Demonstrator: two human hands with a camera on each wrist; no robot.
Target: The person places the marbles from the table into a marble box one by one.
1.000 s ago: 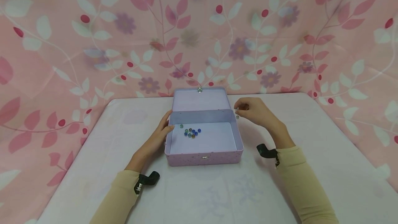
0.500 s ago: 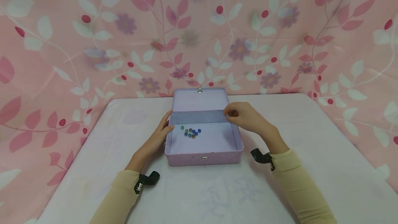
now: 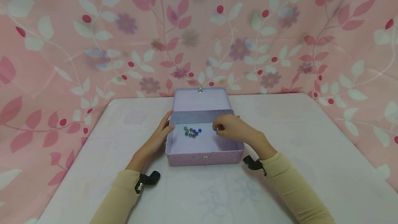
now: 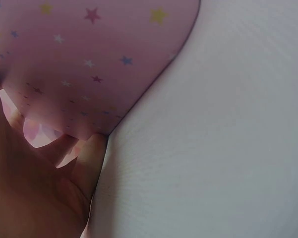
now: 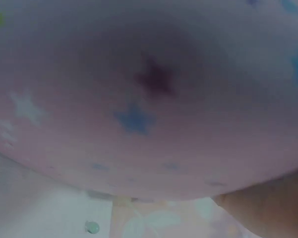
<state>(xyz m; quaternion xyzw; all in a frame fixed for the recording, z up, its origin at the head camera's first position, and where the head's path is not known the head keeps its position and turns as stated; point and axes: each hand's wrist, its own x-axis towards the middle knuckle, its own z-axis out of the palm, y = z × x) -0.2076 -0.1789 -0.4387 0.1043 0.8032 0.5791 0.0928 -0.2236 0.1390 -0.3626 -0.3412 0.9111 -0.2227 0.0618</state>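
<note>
A lilac tin box [image 3: 204, 159] with a star pattern stands on the table, its lid [image 3: 200, 99] tipped back. Several glass marbles [image 3: 194, 132], blue, green and amber, lie together on the left part of its floor. My left hand [image 3: 158, 136] holds the box's left wall, the thumb over the rim and fingers along the outside, as the left wrist view also shows. Over the right half of the inside is my right hand [image 3: 234, 127], thumb and forefinger pinching a small bluish marble [image 3: 217, 130]. The box's outer wall [image 5: 149, 114] fills most of the right wrist view.
A loose marble [image 5: 92, 227] lies on the table outside the box, past its right side and partly behind my right hand in the head view. A white cloth [image 3: 199, 193] covers the table. Behind stands a pink floral curtain [image 3: 199, 44].
My right hand has come from beside the box's back right corner, over the right rim, and down into the box with the marble. The left hand stays in place.
</note>
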